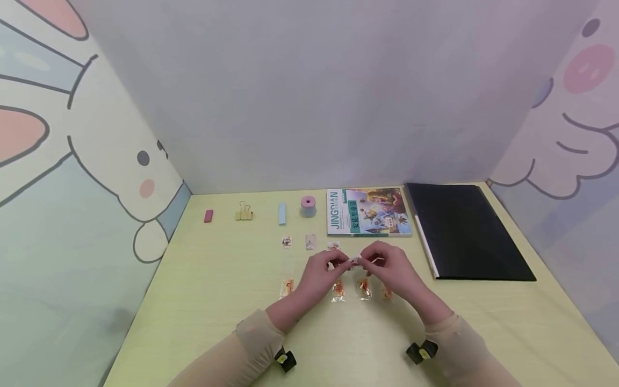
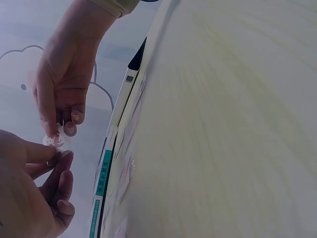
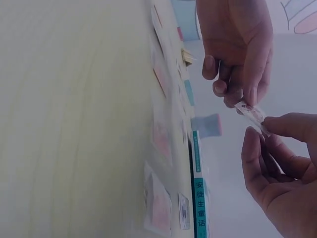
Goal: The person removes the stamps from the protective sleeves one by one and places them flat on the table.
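My left hand [image 1: 320, 275] and right hand [image 1: 395, 269] meet over the table, just in front of the book. Between them is a small clear-edged packet with reddish print [image 3: 253, 115], each hand pinching one end between thumb and fingers. The packet [image 2: 57, 139] is held up off the table, partly covered by fingertips. Below the hands lies a row of several small shiny packets with orange print [image 1: 364, 288], partly hidden by the right hand and left forearm. Beyond the hands, small printed pieces [image 1: 310, 242] lie in another row.
A book with a colourful cover [image 1: 369, 212] lies at the back, beside a black folder [image 1: 471, 231] on the right. Along the back left are a pink-and-blue round item [image 1: 308, 207], a light blue bar [image 1: 282, 214], yellow binder clips [image 1: 244, 215] and a magenta block [image 1: 208, 216].
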`<state>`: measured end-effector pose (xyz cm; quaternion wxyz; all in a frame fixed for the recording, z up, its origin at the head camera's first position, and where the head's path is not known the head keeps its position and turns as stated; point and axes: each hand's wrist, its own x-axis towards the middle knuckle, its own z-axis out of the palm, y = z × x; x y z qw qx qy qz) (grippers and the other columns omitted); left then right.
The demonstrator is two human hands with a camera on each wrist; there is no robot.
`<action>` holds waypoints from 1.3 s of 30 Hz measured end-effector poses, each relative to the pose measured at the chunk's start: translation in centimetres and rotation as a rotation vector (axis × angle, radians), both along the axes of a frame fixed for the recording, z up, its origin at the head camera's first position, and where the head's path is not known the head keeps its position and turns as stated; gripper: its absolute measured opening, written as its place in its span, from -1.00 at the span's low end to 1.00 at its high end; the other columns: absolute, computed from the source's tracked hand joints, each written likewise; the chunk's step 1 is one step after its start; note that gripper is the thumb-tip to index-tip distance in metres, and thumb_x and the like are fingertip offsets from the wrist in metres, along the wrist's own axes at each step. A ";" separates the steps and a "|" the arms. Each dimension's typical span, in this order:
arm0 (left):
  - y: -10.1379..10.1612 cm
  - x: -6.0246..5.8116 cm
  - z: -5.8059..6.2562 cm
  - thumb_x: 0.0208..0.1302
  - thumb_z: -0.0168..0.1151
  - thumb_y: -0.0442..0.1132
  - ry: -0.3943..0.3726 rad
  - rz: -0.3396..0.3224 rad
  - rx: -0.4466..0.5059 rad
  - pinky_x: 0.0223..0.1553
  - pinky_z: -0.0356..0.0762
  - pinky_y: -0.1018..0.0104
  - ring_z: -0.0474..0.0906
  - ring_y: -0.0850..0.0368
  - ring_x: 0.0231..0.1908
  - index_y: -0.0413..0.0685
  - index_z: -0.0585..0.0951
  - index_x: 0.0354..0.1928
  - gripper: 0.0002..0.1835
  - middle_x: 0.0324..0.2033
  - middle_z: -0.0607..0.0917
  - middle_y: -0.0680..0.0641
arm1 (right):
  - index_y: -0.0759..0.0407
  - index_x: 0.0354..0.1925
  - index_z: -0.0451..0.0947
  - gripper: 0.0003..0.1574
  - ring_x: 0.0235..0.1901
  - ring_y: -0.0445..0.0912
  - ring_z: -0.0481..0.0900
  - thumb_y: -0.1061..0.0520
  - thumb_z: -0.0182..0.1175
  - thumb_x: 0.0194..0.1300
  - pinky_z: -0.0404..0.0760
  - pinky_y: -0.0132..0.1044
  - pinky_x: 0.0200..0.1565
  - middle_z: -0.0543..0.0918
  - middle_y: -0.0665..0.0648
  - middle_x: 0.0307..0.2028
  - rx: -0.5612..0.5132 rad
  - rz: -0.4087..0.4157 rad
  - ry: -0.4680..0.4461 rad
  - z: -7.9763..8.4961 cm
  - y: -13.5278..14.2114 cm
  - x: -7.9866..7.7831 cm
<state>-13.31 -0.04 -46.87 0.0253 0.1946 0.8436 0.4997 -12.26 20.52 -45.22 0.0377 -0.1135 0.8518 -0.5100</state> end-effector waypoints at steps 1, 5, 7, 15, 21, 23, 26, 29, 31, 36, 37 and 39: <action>0.0 0.0 0.0 0.23 0.23 -0.05 0.001 0.000 -0.007 -0.31 0.44 0.39 0.46 0.29 -0.37 0.22 0.67 -0.30 -0.92 -0.43 0.62 0.26 | -0.04 -0.29 0.60 -0.85 -0.37 -0.08 0.60 -0.04 0.27 0.19 0.61 -0.30 -0.29 0.63 0.01 -0.32 0.005 -0.008 -0.015 0.0 0.2 -0.2; 0.1 -0.2 0.0 0.22 0.25 -0.10 -0.015 0.026 -0.042 -0.30 0.42 0.40 0.44 0.29 -0.38 0.17 0.70 -0.32 -0.92 -0.42 0.64 0.26 | 0.02 -0.30 0.62 -0.76 -0.39 0.02 0.61 -0.09 0.28 0.16 0.61 -0.13 -0.28 0.66 0.12 -0.31 -0.028 -0.056 -0.071 -0.1 1.2 -1.3; 0.3 -0.4 -0.1 0.20 0.26 -0.12 -0.024 0.054 -0.062 -0.33 0.41 0.40 0.43 0.29 -0.41 0.13 0.72 -0.32 -0.91 -0.42 0.66 0.25 | 0.04 -0.30 0.62 -0.72 -0.39 0.04 0.58 -0.13 0.28 0.15 0.58 -0.08 -0.28 0.66 0.16 -0.31 -0.041 -0.107 -0.081 -0.3 1.8 -2.0; 1.8 -1.3 -0.5 0.11 0.33 -0.13 -0.078 0.195 -0.201 -0.39 0.44 0.41 0.46 0.35 -0.49 0.13 0.71 -0.45 -0.95 -0.55 0.63 0.24 | 0.07 -0.31 0.66 -0.62 -0.55 -0.02 0.50 -0.19 0.32 0.08 0.52 -0.12 -0.45 0.59 0.18 -0.50 0.048 -0.242 -0.237 -1.1 1.9 -5.5; 3.0 -1.8 -0.7 0.03 0.36 -0.09 -0.064 0.254 -0.326 -0.47 0.39 0.37 0.43 0.29 -0.56 0.16 0.65 -0.61 -0.86 -0.63 0.56 0.22 | 0.15 -0.41 0.70 -0.62 -0.63 -0.09 0.47 -0.14 0.39 0.01 0.43 -0.27 -0.57 0.64 0.16 -0.53 0.206 -0.214 -0.295 -1.8 0.9 -7.3; 3.3 -2.0 -0.9 0.04 0.34 -0.07 -0.056 0.258 -0.368 -0.50 0.36 0.37 0.41 0.26 -0.58 0.16 0.62 -0.64 -0.82 -0.65 0.53 0.21 | 0.13 -0.49 0.70 -0.64 -0.65 -0.12 0.43 -0.14 0.40 -0.02 0.38 -0.30 -0.59 0.62 0.13 -0.59 0.282 -0.214 -0.280 -1.9 0.7 -7.7; 3.6 -2.0 -1.2 0.06 0.30 -0.07 -0.043 0.259 -0.432 -0.49 0.32 0.32 0.39 0.21 -0.63 0.15 0.56 -0.70 -0.76 -0.70 0.51 0.18 | 0.12 -0.58 0.67 -0.63 -0.66 -0.14 0.42 -0.15 0.40 -0.03 0.36 -0.32 -0.60 0.59 0.07 -0.65 0.376 -0.210 -0.261 -2.1 0.4 -8.1; 3.8 -2.0 -1.6 0.07 0.25 -0.06 -0.020 0.245 -0.508 -0.44 0.29 0.28 0.37 0.19 -0.65 0.15 0.48 -0.75 -0.70 -0.77 0.47 0.15 | 0.11 -0.63 0.63 -0.64 -0.68 -0.14 0.43 -0.13 0.39 -0.02 0.36 -0.32 -0.60 0.57 0.04 -0.69 0.424 -0.212 -0.262 -2.6 0.3 -8.3; 3.9 -2.0 -1.7 0.08 0.24 -0.05 0.010 0.233 -0.556 -0.39 0.25 0.26 0.36 0.16 -0.63 0.14 0.45 -0.77 -0.67 -0.79 0.45 0.13 | 0.11 -0.63 0.62 -0.64 -0.67 -0.13 0.44 -0.12 0.39 -0.01 0.37 -0.31 -0.60 0.57 0.04 -0.67 0.440 -0.213 -0.266 -2.8 0.3 -8.4; 4.1 -2.1 -1.6 0.08 0.23 -0.03 0.060 0.223 -0.636 -0.37 0.19 0.22 0.32 0.10 -0.55 0.13 0.42 -0.79 -0.64 -0.79 0.42 0.10 | 0.10 -0.65 0.60 -0.60 -0.69 -0.12 0.44 -0.15 0.37 0.01 0.34 -0.29 -0.61 0.56 0.04 -0.68 0.499 -0.205 -0.267 -2.7 0.0 -8.4; 4.1 -2.1 -1.7 0.08 0.23 -0.03 0.069 0.223 -0.647 -0.37 0.18 0.22 0.31 0.10 -0.55 0.14 0.42 -0.79 -0.64 -0.79 0.41 0.10 | 0.10 -0.65 0.60 -0.60 -0.70 -0.12 0.44 -0.17 0.36 0.01 0.34 -0.29 -0.62 0.56 0.04 -0.70 0.514 -0.203 -0.266 -2.7 -0.1 -8.4; 4.1 -2.2 -1.9 0.08 0.22 -0.01 0.085 0.219 -0.662 -0.38 0.17 0.22 0.31 0.09 -0.55 0.14 0.42 -0.80 -0.63 -0.79 0.41 0.10 | 0.09 -0.66 0.59 -0.58 -0.71 -0.12 0.44 -0.19 0.35 0.01 0.32 -0.29 -0.63 0.55 0.03 -0.71 0.539 -0.199 -0.262 -2.6 -0.2 -8.5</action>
